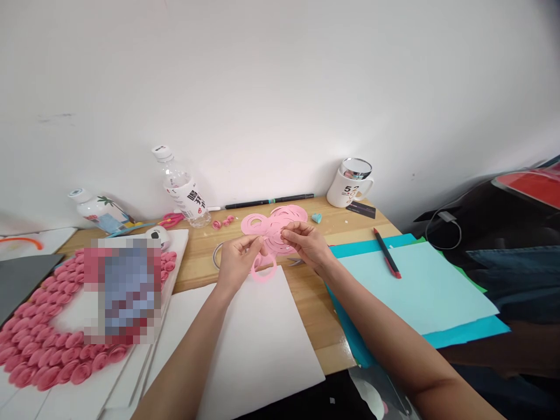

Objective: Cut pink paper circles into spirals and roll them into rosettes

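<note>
My left hand pinches a curled pink paper strip, whose looped part hangs below the fingers over the edge of a white sheet. Facing it, my right hand has thumb and forefinger pressed together; what they hold blends into the pink behind. Just beyond both hands lies a pile of pink paper rings or spirals. Metal scissor blades show partly beneath my right hand. A round grey ring-shaped thing is half hidden behind my left hand.
Left, rolled pink paper flowers cover a white board, partly blurred out. Behind stand a clear bottle, a smaller bottle and a white mug. A black pen lies along the wall. Right, a red-black pen rests on light blue paper.
</note>
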Demonstrator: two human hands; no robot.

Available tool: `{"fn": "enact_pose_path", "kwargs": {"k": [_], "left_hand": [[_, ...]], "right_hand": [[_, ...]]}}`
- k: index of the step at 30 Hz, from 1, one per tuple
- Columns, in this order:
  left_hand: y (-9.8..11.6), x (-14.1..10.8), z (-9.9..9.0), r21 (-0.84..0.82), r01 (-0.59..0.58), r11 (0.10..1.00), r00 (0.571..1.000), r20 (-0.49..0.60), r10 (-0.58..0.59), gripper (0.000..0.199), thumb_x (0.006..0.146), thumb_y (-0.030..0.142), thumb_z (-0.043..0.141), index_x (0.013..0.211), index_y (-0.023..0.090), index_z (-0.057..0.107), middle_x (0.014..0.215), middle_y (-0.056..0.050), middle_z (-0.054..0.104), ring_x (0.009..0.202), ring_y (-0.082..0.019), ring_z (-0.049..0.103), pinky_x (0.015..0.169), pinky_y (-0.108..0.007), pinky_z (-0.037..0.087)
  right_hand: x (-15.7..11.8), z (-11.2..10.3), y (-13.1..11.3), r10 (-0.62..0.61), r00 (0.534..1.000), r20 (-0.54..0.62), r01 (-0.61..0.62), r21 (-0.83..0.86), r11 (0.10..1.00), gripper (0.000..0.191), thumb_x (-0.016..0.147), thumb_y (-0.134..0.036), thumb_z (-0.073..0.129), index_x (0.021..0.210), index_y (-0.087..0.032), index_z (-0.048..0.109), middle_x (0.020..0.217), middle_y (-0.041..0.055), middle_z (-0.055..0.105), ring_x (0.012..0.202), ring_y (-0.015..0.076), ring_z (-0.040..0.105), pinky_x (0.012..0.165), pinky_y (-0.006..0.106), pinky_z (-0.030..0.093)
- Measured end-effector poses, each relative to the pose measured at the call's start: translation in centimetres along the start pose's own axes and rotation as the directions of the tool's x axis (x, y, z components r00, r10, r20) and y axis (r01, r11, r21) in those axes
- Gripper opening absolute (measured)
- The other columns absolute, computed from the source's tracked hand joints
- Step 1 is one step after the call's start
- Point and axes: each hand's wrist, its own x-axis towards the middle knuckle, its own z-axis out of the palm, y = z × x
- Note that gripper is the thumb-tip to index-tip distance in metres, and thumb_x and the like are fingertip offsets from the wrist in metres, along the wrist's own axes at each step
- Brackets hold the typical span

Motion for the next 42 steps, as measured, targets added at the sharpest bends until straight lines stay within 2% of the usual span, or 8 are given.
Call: {"fn": "enact_pose_path", "kwargs": {"k": [6,11,14,23,28,32,36,42], "left_hand": [[-0.1,0.0,0.0,-0.008,0.011,1.000,1.000,0.004,-0.011,0.030,0.075,0.035,0.055,0.052,0.015,0.056,0.052,0.004,0.050,0.043,-0.006,0.041,0.043,-0.018,0.033],[0.0,0.0,-0.1,-0.042,0.039,0.998,0.999,-0.025,-0.040,0.029,0.074,0.034,0.056,0.053,0.015,0.056,0.053,0.003,0.051,0.040,-0.005,0.039,0.039,-0.017,0.032],[-0.1,0.0,-0.1,-0.059,0.053,0.997,0.998,-0.032,-0.055,0.028,0.074,0.034,0.056,0.054,0.015,0.056,0.051,0.003,0.049,0.039,-0.006,0.039,0.037,-0.016,0.032],[-0.1,0.0,0.0,-0.044,0.032,0.999,0.999,0.009,-0.031,0.030,0.073,0.036,0.056,0.052,0.014,0.055,0.052,0.003,0.050,0.040,-0.005,0.040,0.039,-0.017,0.032],[-0.3,0.0,0.2,-0.057,0.033,0.998,0.998,0.052,-0.030,0.032,0.073,0.040,0.056,0.053,0.014,0.057,0.051,0.002,0.051,0.041,-0.007,0.042,0.040,-0.018,0.034],[-0.5,0.0,0.2,-0.020,0.003,1.000,1.000,0.024,-0.002,0.031,0.073,0.039,0.055,0.055,0.015,0.059,0.054,0.001,0.055,0.047,-0.009,0.047,0.044,-0.019,0.037],[-0.8,0.3,0.0,0.026,-0.075,0.997,0.997,-0.018,0.076,0.028,0.073,0.033,0.056,0.052,0.015,0.059,0.057,0.000,0.059,0.058,-0.012,0.052,0.057,-0.021,0.042],[-1.0,0.4,0.1,-0.045,-0.038,0.998,0.998,-0.049,0.036,0.026,0.074,0.036,0.057,0.061,0.014,0.065,0.062,-0.001,0.064,0.059,-0.014,0.056,0.059,-0.023,0.045]], "right_hand": [[0.1,-0.1,0.1,-0.030,0.999,-0.020,0.030,0.020,0.999,0.012,0.058,-0.024,0.078,0.063,-0.019,0.068,0.059,-0.0036,0.063,0.054,0.0057,0.054,0.055,0.018,0.045],[0.0,0.1,-0.1,-0.018,1.000,0.007,0.018,0.036,0.999,0.012,0.063,-0.025,0.075,0.073,-0.020,0.071,0.086,0.0001,0.070,0.068,0.0072,0.061,0.072,0.020,0.050],[0.0,0.2,-0.1,-0.010,0.999,0.032,0.010,0.019,1.000,0.015,0.062,-0.022,0.075,0.077,-0.021,0.071,0.093,0.0013,0.070,0.072,0.0080,0.062,0.075,0.021,0.050],[0.2,-0.2,0.1,-0.002,1.000,-0.008,0.002,0.008,1.000,0.017,0.058,-0.022,0.078,0.072,-0.019,0.070,0.075,-0.0005,0.069,0.061,0.0073,0.059,0.063,0.020,0.049],[0.0,0.0,-0.1,-0.010,1.000,0.026,0.010,0.007,1.000,0.014,0.057,-0.021,0.078,0.065,-0.019,0.067,0.063,-0.0033,0.064,0.054,0.0060,0.054,0.054,0.019,0.044],[0.0,0.2,0.0,-0.002,1.000,-0.008,0.003,0.020,1.000,0.014,0.054,-0.021,0.080,0.062,-0.019,0.068,0.057,-0.0034,0.063,0.053,0.0064,0.054,0.053,0.019,0.044],[0.0,0.1,0.0,0.018,0.999,-0.051,-0.017,0.013,1.000,0.017,0.054,-0.024,0.080,0.067,-0.020,0.071,0.062,-0.0019,0.066,0.056,0.0071,0.056,0.059,0.021,0.048],[0.0,0.0,-0.2,0.037,0.999,0.025,-0.036,-0.017,0.999,0.021,0.061,-0.027,0.076,0.080,-0.021,0.073,0.085,0.0017,0.071,0.075,0.0105,0.063,0.081,0.025,0.049]]}}
